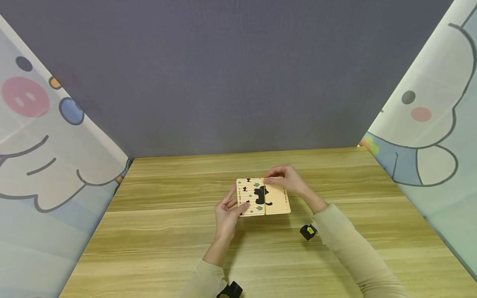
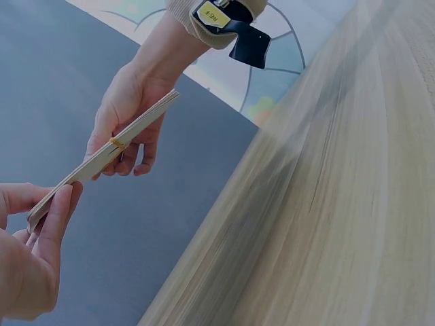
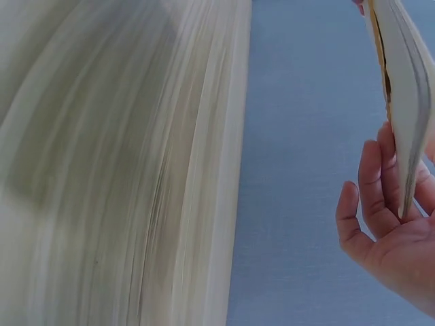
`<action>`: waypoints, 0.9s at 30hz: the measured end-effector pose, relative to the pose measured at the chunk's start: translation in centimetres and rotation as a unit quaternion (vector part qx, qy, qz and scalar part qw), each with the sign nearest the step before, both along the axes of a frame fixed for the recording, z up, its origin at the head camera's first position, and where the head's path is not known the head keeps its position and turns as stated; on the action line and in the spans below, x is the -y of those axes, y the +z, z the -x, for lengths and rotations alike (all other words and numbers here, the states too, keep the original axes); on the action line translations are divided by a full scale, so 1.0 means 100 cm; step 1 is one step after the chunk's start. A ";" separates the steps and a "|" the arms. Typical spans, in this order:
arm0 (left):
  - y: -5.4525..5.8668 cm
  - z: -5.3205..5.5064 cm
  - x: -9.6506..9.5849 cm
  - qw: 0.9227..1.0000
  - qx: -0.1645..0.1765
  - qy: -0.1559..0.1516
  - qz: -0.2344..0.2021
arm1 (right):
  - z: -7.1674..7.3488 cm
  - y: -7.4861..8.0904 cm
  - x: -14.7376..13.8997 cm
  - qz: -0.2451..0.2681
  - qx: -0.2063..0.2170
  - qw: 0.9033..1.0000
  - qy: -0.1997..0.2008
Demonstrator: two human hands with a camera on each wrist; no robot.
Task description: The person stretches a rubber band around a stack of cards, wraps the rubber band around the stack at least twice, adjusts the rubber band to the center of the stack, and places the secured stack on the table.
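A small cream notebook point(image 1: 277, 200) printed with a black cat and green leaves is held up over the table, a yellow elastic band point(image 1: 265, 198) running around its middle. My left hand point(image 1: 226, 213) grips its left edge, thumb on the front and fingers behind. At the top edge, beside the band, my right hand point(image 1: 288, 179) pinches the notebook. Edge-on in the left wrist view, the notebook point(image 2: 81, 170) shows its layers, with the right hand point(image 2: 132, 102) behind it. The right wrist view has the right hand point(image 3: 394, 238) at the notebook's end, some fingers bent away.
Below spreads a wood-grain table point(image 1: 156, 240). A grey wall panel point(image 1: 238, 82) rises behind it, and cartoon-printed sheets point(image 1: 56, 165) line both sides. Black wrist cameras point(image 1: 307, 231) hang off both wrists.
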State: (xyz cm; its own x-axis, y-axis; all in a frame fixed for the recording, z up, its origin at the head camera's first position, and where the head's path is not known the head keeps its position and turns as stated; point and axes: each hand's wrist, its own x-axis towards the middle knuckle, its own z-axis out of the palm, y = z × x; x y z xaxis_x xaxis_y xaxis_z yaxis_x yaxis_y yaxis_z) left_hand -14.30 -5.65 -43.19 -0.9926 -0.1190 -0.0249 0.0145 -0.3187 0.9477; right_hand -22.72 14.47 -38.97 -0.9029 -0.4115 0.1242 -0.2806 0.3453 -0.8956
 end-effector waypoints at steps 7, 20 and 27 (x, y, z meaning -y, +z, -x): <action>0.002 -0.001 -0.004 1.000 -0.013 -0.010 -0.004 | -0.007 0.008 0.004 0.016 0.028 0.999 -0.001; 0.005 -0.002 -0.007 1.000 -0.021 -0.013 -0.016 | -0.019 0.032 0.003 0.001 0.026 1.000 -0.012; 0.007 -0.001 -0.007 1.000 -0.022 -0.008 -0.014 | -0.006 0.017 -0.004 0.008 0.015 1.000 0.001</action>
State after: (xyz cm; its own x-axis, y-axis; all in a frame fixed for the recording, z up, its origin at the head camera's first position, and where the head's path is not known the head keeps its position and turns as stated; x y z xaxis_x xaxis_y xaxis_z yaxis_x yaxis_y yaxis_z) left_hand -14.15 -4.99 -42.51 -0.9946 -0.1024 0.0166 0.0513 -0.3466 0.9366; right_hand -22.07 14.87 -37.23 -0.9052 -0.4122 0.1032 -0.2542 0.3308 -0.9088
